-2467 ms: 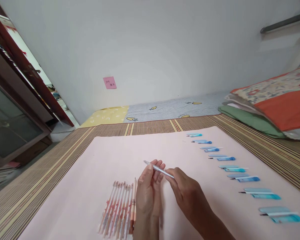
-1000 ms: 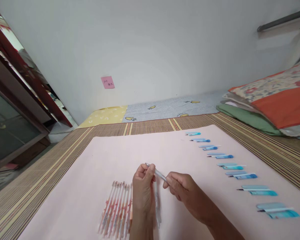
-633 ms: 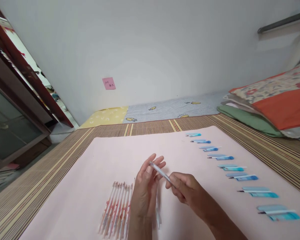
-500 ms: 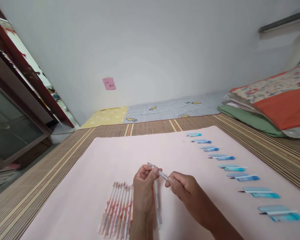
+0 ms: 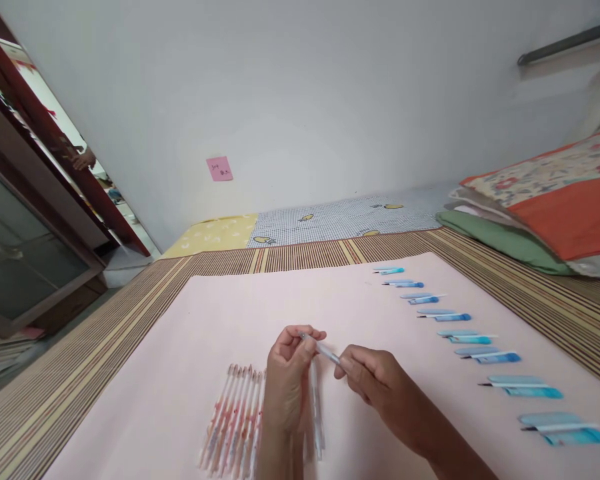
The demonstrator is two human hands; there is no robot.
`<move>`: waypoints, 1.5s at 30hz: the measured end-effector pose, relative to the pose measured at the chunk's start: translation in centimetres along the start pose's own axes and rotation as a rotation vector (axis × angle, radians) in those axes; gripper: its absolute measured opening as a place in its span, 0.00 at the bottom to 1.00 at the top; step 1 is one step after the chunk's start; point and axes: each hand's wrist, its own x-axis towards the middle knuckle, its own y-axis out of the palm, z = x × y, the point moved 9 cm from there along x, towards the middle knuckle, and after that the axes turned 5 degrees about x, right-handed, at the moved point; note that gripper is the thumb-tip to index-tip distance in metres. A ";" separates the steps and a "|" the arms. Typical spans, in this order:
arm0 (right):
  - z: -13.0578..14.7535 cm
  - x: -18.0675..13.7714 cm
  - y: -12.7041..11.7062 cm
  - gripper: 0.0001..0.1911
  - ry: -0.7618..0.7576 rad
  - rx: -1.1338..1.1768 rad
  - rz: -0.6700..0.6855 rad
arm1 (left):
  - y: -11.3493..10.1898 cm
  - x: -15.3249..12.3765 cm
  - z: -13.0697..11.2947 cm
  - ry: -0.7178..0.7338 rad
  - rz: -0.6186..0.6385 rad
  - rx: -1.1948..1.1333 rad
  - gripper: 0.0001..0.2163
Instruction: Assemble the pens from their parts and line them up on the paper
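Observation:
Between my two hands is a slim, pale pen, held slantwise above the pink sheet. My left hand pinches its upper left end near the tip, thumb against fingers. My right hand is closed round the lower right end. Beneath and beside my left wrist lie translucent pen pieces, partly hidden by that hand. Left of it, a row of pens with pink and orange patterns lies side by side, tips pointing away from me.
Sets of blue pen parts run down the right side of the pink sheet. A striped mat lies under it. Folded bedding is piled at the right. Another person's hand touches the door at far left.
My right hand and the pen have shifted slightly right. My left fingers now cover more of the pen's tip. Another person's hand has appeared at the door.

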 end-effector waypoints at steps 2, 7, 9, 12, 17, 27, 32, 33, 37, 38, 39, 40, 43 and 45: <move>0.0 -0.1 0.0 0.22 -0.005 -0.050 -0.022 | -0.8 0.3 0.5 -0.001 -0.037 0.024 0.08; -1.3 0.0 1.5 0.24 0.087 0.241 0.147 | 0.4 0.0 0.6 -0.028 0.168 -0.119 0.06; -1.3 0.1 1.9 0.24 0.106 0.333 0.184 | 0.6 -0.2 0.4 -0.043 0.193 -0.127 0.07; -1.0 0.3 1.6 0.24 0.085 0.315 0.135 | 0.1 0.0 0.9 -0.087 0.132 -0.092 0.12; -1.2 0.4 1.0 0.24 0.077 0.268 0.078 | -0.4 0.6 1.1 -0.018 0.092 0.099 0.09; -1.4 0.6 -2.8 0.18 -0.017 -0.392 -0.230 | -6.0 0.0 -4.9 0.153 -0.305 0.190 0.17; -5.1 1.2 -0.8 0.13 0.152 -0.816 -0.231 | -9.8 -0.6 -6.1 0.185 -0.514 0.024 0.10; -5.5 1.3 0.0 0.11 0.174 -0.842 -0.200 | -9.6 -0.4 -5.7 0.164 -0.500 0.006 0.10; -6.2 1.1 2.8 0.05 0.226 -0.846 -0.094 | -8.5 0.2 -4.6 0.095 -0.436 -0.027 0.11; -6.1 1.0 3.3 0.04 0.220 -0.821 -0.087 | -8.4 0.3 -4.5 0.091 -0.432 -0.030 0.11; -6.0 0.9 3.7 0.03 0.207 -0.783 -0.085 | -8.4 0.3 -4.5 0.090 -0.432 -0.032 0.11; -5.9 0.9 4.1 0.02 0.188 -0.738 -0.085 | -8.4 0.3 -4.5 0.090 -0.435 -0.035 0.11; -6.0 0.6 5.0 0.03 0.160 -0.633 -0.078 | -8.9 0.2 -4.6 0.088 -0.446 -0.045 0.10; -6.1 0.4 5.3 0.04 0.165 -0.623 -0.066 | -9.0 0.2 -4.6 0.084 -0.444 -0.051 0.10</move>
